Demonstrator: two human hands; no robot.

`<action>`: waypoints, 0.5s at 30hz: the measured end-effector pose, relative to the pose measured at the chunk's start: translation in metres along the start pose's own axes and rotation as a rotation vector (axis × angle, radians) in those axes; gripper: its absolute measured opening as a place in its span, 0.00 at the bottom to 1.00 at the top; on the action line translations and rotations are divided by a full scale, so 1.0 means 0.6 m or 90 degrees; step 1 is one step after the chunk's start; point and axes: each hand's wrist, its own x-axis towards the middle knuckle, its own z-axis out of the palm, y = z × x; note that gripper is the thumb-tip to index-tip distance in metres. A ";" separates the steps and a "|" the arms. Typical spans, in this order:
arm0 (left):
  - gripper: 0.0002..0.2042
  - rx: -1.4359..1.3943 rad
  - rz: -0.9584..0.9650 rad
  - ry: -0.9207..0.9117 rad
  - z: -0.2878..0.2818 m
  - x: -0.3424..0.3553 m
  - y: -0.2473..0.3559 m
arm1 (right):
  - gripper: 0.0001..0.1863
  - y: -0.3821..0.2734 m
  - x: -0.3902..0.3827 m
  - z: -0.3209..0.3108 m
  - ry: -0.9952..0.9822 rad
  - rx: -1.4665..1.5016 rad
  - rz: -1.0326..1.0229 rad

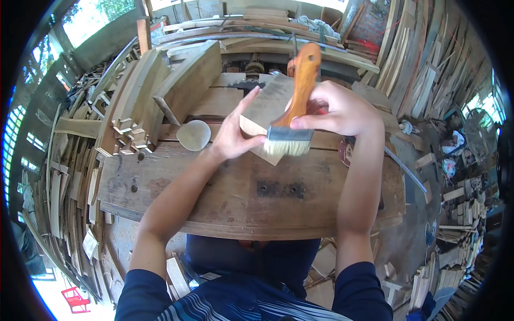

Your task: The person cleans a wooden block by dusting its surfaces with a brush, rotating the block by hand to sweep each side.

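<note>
Brush [299, 102] | above table [214, 187], bristles [288, 147] downward | right grip [342, 112] pinching it where handle [306, 75] meets metal band [281, 132] | left grip [234, 134] spread beside bristles | likely light, handle stiff, bristles soft | best held low on handle

Boards [194, 80], pale disc [194, 135] on workbench [225, 198]

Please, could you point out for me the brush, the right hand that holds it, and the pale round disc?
Brush [302, 92]: head view, on the wooden handle.
Right hand [345, 110]: head view, on the middle of the hand.
Pale round disc [194, 135]: head view, on its flat face.
</note>
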 end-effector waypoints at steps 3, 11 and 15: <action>0.58 0.040 0.025 0.005 0.002 0.002 0.000 | 0.14 0.007 0.002 -0.004 0.194 0.002 -0.014; 0.54 0.054 -0.008 -0.017 0.000 0.005 0.021 | 0.12 0.029 0.033 0.005 0.362 -0.248 0.035; 0.53 0.074 -0.006 -0.005 -0.002 0.002 0.017 | 0.12 -0.004 0.015 0.013 0.184 -0.080 0.019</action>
